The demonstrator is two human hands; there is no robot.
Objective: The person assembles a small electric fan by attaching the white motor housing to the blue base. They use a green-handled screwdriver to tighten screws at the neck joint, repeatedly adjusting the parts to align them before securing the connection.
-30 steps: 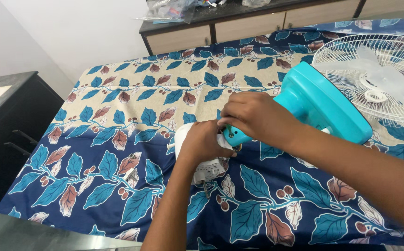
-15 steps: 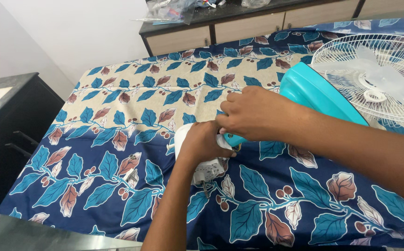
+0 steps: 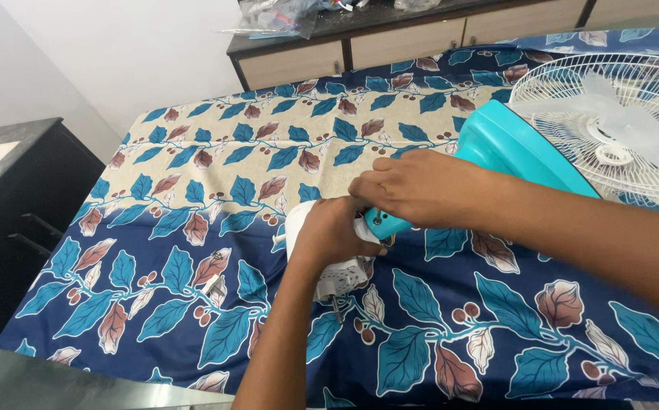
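head view: both hands (image 3: 375, 209) grip the turquoise fan base (image 3: 511, 156).

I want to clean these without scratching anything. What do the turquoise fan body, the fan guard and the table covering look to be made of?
Fan body: smooth glossy plastic, moulded with soft shine. Fan guard: thin white wires, probably coated metal, possibly plastic. Table covering: printed woven cloth, matte, slightly wrinkled.

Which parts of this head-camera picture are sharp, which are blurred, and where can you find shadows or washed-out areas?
Head view: soft, even light; the leaf-print cloth is sharp, and so are the left hand and right hand at the turquoise fan base. Faint shadow lies under the forearms. The white fan grille looks pale, its blades hazy, and the table edges bow slightly from the wide lens.
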